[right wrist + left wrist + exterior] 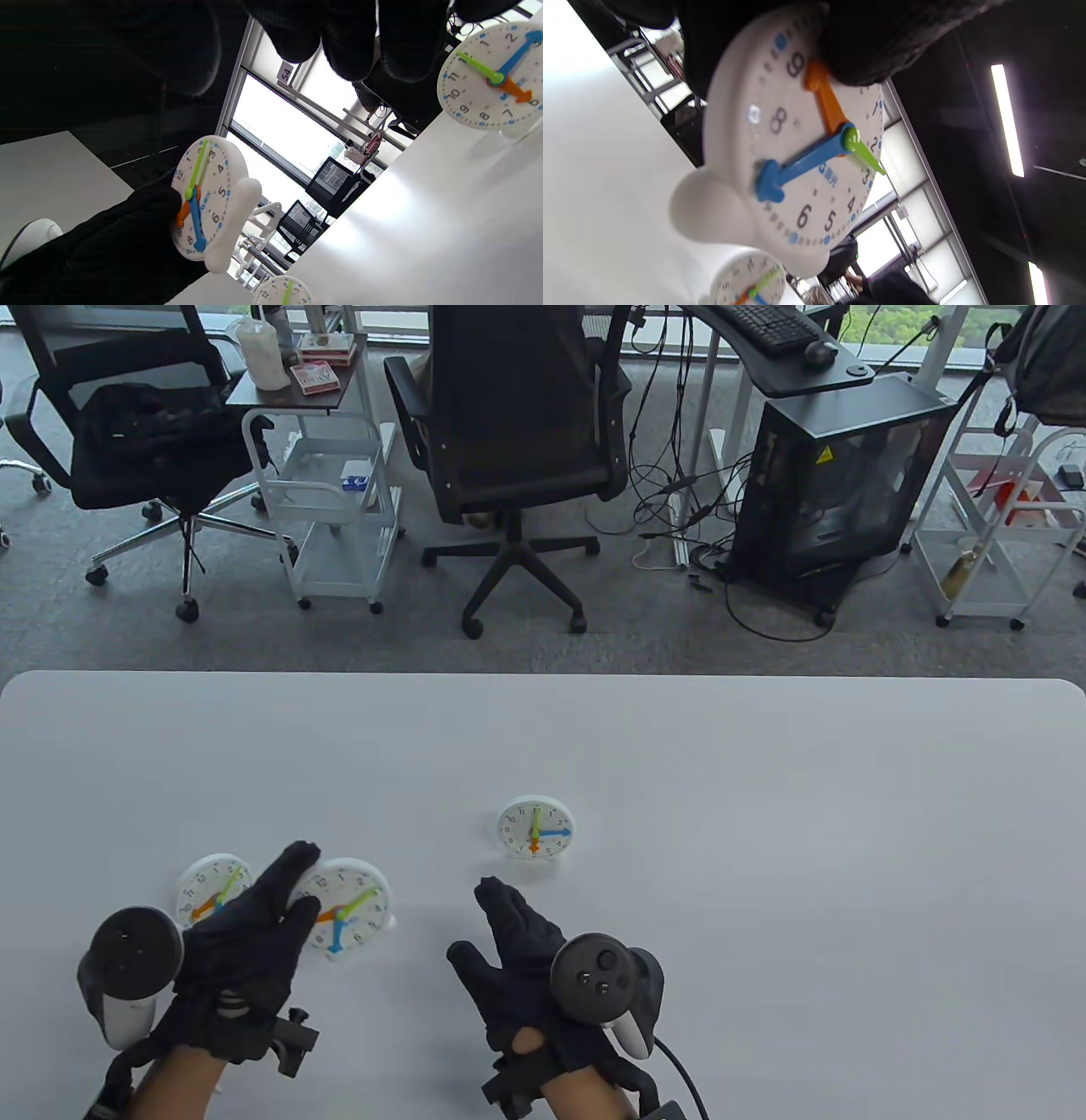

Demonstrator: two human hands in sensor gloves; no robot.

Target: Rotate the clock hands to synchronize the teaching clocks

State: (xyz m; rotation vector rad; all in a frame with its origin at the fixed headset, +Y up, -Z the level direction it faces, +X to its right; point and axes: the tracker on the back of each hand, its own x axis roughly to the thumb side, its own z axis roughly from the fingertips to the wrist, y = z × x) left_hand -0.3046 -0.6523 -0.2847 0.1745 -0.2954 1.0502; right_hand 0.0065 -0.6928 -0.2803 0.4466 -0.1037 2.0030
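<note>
Three white teaching clocks with green, orange and blue hands stand on the grey table point(764, 814). The left clock point(212, 889) and the middle clock point(349, 906) stand side by side, and the far clock point(535, 826) stands apart to the right. My left hand point(293, 891) grips the middle clock at its upper left rim. In the left wrist view a gloved fingertip point(865, 51) lies on the tip of that clock's orange hand point(825, 99) near the 9 and 10. My right hand point(509, 929) is open and empty over the table, between the middle and far clocks.
The table's far edge borders a floor with office chairs point(517, 432), carts and a computer case point(836, 475). In the right wrist view the middle clock point(203, 199), the far clock point(492, 78) and the top of the left clock point(283, 294) all show.
</note>
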